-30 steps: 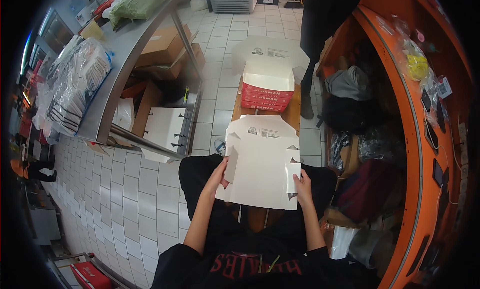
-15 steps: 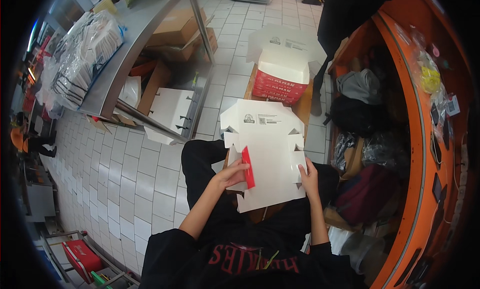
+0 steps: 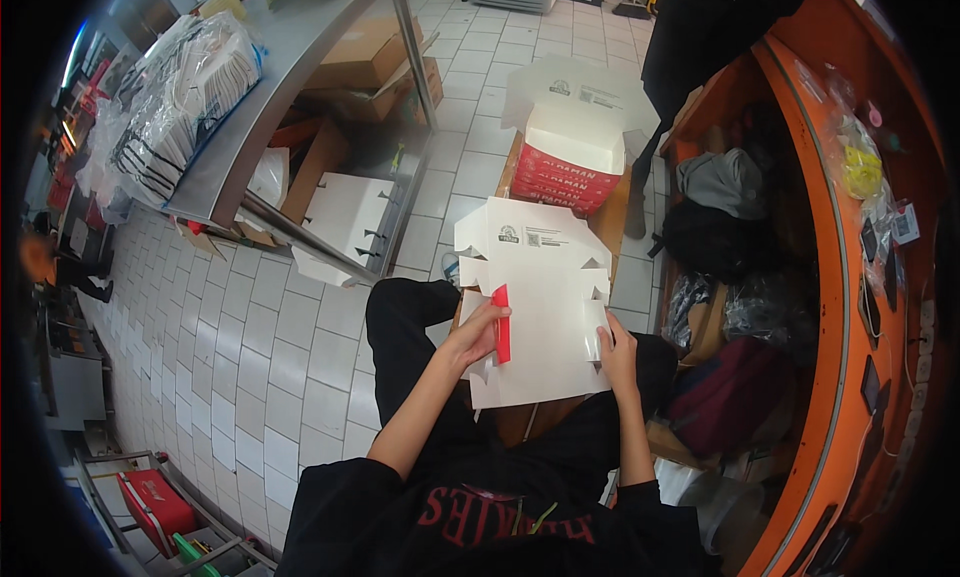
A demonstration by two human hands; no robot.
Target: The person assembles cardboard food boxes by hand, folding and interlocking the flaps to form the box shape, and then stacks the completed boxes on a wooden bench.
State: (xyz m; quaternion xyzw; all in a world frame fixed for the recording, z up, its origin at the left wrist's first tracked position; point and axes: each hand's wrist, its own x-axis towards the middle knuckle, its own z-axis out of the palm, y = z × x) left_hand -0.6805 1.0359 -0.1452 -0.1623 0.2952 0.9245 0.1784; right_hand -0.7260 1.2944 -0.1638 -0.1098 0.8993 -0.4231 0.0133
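White floor tiles (image 3: pixel 260 347) spread under a steel table (image 3: pixel 270 97) at 10 o'clock. At centre, the flat white carton blank (image 3: pixel 545 322) lies over the lap. Left hand (image 3: pixel 475 337) pinches its red-lined side flap (image 3: pixel 500 324); right hand (image 3: pixel 615 349) curls its fingers on the opposite edge. At 12 o'clock stands 1 folded red-and-white box (image 3: pixel 570 162).

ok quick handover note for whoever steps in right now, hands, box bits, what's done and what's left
Left hand: folding up the red-faced left side flap of the flat white box blank on the lap.
Right hand: holding the blank's right edge, flap partly raised.
Done: one folded red-and-white box stands open ahead on the wooden stool.
Left: the blank's other walls and lid are still flat.
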